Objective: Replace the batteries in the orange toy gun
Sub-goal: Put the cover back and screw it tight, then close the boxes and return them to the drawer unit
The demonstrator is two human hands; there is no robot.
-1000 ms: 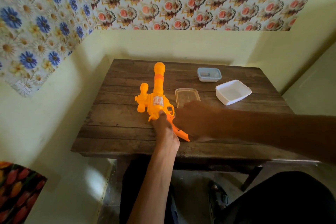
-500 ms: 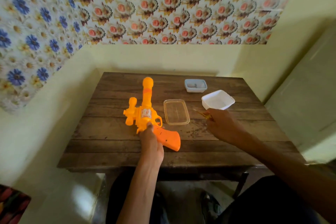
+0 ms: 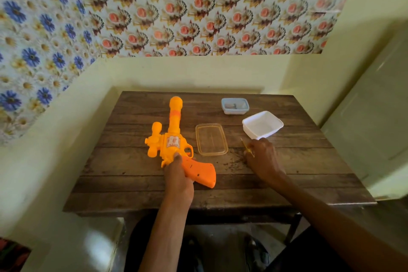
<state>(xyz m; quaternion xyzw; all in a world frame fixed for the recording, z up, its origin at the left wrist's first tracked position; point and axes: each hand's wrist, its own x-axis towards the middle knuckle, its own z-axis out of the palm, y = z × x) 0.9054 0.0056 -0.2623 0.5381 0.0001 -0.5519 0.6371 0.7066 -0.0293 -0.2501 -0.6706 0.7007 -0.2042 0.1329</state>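
Note:
The orange toy gun (image 3: pixel 173 137) lies flat on the wooden table (image 3: pixel 132 174), barrel pointing to the far wall, darker orange grip (image 3: pixel 199 172) toward me. My left hand (image 3: pixel 178 178) presses on the gun where the body meets the grip, thumb on the body. To the right, my right hand (image 3: pixel 262 157) is closed on a thin yellow screwdriver (image 3: pixel 247 147), whose tip sticks out up and to the left. That hand rests on the table, apart from the gun.
A clear shallow plastic tray (image 3: pixel 211 139) lies between the gun and my right hand. A white square tub (image 3: pixel 262 125) stands just beyond that hand. A small blue-grey tub (image 3: pixel 235 105) with small items inside sits at the back. Walls enclose the table at the back and left.
My right hand left the gun's grip and moved right across the table, now holding the yellow screwdriver near the white tub. The left hand stays on the gun. The camera tilted down.

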